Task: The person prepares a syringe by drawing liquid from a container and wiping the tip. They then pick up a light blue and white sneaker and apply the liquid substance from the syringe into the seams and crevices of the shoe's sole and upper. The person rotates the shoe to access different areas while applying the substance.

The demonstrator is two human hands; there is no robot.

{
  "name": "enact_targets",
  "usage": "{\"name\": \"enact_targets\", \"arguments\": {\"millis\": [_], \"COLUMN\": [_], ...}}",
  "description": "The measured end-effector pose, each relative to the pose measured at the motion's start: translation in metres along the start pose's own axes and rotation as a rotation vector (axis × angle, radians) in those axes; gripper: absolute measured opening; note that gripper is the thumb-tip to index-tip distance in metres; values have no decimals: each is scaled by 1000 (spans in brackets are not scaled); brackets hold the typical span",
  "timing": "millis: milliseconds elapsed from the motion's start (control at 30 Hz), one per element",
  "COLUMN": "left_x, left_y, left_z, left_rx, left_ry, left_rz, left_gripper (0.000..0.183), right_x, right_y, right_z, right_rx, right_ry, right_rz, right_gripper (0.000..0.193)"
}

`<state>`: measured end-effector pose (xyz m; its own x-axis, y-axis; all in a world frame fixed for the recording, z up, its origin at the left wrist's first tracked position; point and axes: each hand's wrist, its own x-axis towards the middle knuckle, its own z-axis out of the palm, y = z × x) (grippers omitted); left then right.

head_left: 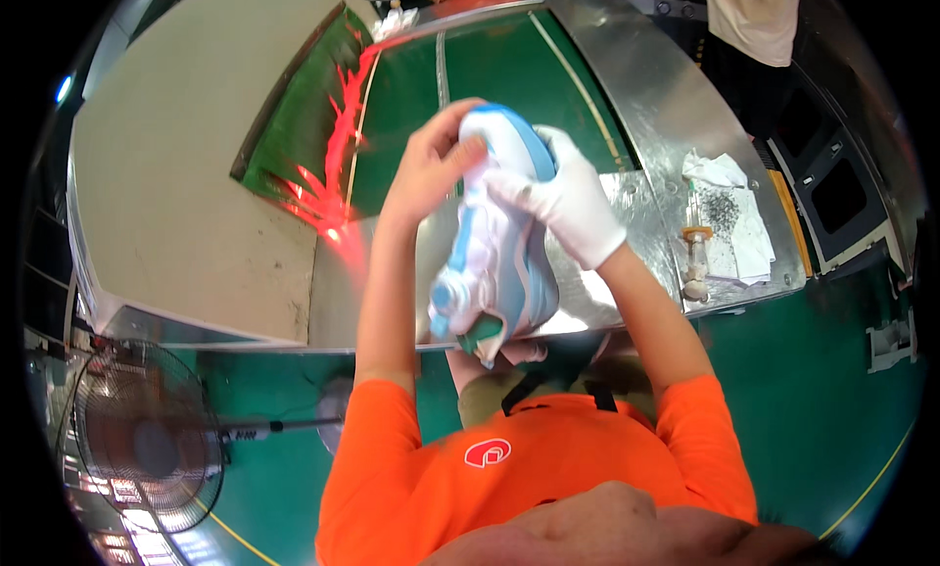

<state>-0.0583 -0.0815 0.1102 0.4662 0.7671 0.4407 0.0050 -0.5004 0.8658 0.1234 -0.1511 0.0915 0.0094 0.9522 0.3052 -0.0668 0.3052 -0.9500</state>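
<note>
A white and light-blue sneaker [501, 235] is held up in front of me, over the near metal edge of the bench. Its rounded toe end points away from me, while the ankle opening faces my body. My bare left hand [431, 165] wraps round the left side of the toe, thumb on the upper. On the other side, my right hand [576, 202] in a white glove grips the toe, its thumb lying across the upper. The fingertips of both hands are partly hidden behind the shoe.
Beyond the shoe runs a green conveyor belt [494, 86], with a beige machine housing [186, 165] on its left. A brush-like tool [696, 262] and a speckled white cloth [749, 238] lie right. A fan [147, 439] stands lower left. Other people stand at the far side.
</note>
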Motion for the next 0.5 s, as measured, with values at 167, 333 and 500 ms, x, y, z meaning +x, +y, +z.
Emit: {"name": "enact_targets", "arguments": {"millis": [167, 333, 500], "left_x": [-22, -66, -60], "left_y": [-55, -99, -128], "left_z": [-21, -44, -46], "left_rx": [-46, -2, -122], "left_ry": [485, 707, 748], "left_rz": [-113, -225, -337], "left_gripper": [31, 43, 52], "right_x": [-16, -64, -94], "right_y": [31, 61, 64], "right_z": [-11, -19, -23], "right_rx": [141, 153, 121], "right_ry": [-87, -200, -165], "right_rz": [130, 209, 212], "right_gripper": [71, 61, 59]}}
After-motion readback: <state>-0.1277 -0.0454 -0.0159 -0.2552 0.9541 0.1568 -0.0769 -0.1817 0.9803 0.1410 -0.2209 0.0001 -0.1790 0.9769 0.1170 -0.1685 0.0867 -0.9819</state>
